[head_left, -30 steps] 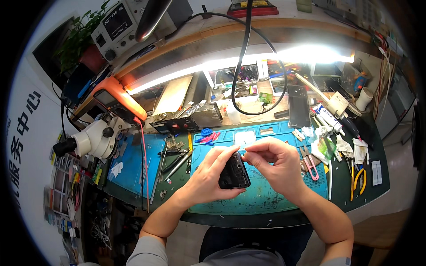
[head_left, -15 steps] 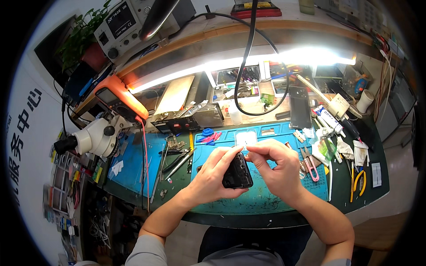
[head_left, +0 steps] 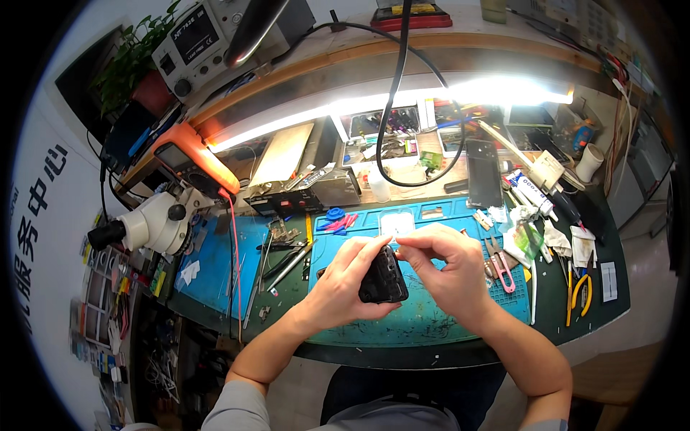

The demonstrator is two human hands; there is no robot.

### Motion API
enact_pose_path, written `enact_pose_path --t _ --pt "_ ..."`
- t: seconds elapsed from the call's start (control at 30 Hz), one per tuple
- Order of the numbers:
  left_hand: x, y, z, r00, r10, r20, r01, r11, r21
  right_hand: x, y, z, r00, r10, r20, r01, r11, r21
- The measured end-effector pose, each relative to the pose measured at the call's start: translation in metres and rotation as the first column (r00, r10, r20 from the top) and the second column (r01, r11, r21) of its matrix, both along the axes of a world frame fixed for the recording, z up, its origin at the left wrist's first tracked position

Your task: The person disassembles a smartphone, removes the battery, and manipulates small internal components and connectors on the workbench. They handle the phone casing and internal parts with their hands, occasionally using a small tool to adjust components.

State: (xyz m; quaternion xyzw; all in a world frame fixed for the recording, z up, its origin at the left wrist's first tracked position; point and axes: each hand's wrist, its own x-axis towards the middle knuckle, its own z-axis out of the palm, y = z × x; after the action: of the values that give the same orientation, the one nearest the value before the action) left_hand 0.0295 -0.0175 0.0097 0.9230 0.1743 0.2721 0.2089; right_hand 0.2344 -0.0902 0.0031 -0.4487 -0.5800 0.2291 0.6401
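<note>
Over the blue work mat [head_left: 345, 266] my left hand [head_left: 341, 284] grips a black phone housing [head_left: 382, 279], tilted, with its thumb along the lower edge and its fingers over the far side. The part under the palm is hidden. At the upper right edge of the housing, my right hand [head_left: 449, 269] pinches thumb and forefinger together; whatever is between the fingertips is too small to make out. A small clear tray [head_left: 397, 221] lies on the mat just beyond the fingertips.
Pink-handled scissors [head_left: 501, 266], yellow-handled pliers [head_left: 583, 294] and crumpled tissues [head_left: 559, 238] lie to the right. Tweezers and pens [head_left: 289, 269] are at the left, beside a white microscope [head_left: 147, 226]. A black cable loop [head_left: 381, 136] hangs overhead; an orange multimeter [head_left: 194, 161] stands behind.
The housing and both hands keep nearly the same pose. The whole view has shifted very slightly, and no grip has visibly altered.
</note>
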Motion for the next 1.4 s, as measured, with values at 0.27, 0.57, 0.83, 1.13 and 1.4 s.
enact_pose_path --t 0.27,0.57,0.83,1.13,1.4 --pt "0.003 0.002 -0.001 0.984 0.101 -0.147 -0.079 0.986 0.150 0.048 0.008 -0.011 0.949 -0.110 0.294 0.248 0.837 -0.488" --pt "-0.002 0.003 -0.008 0.979 0.106 -0.176 -0.064 0.971 0.230 0.024 0.005 -0.009 0.979 0.196 0.063 -0.147 0.879 -0.453" --pt "0.000 0.000 -0.009 0.977 0.101 -0.187 -0.053 0.968 0.245 0.025 0.010 -0.021 0.942 0.311 -0.123 -0.330 0.800 -0.501" --pt "-0.001 0.000 -0.007 0.988 0.049 -0.147 -0.026 0.988 0.154 0.025 0.010 -0.022 0.899 0.339 -0.277 -0.433 0.779 -0.454" --pt "-0.003 0.002 -0.009 0.977 -0.110 -0.185 0.137 0.980 0.142 0.033 0.013 -0.023 0.809 0.438 -0.392 -0.587 0.629 -0.509"
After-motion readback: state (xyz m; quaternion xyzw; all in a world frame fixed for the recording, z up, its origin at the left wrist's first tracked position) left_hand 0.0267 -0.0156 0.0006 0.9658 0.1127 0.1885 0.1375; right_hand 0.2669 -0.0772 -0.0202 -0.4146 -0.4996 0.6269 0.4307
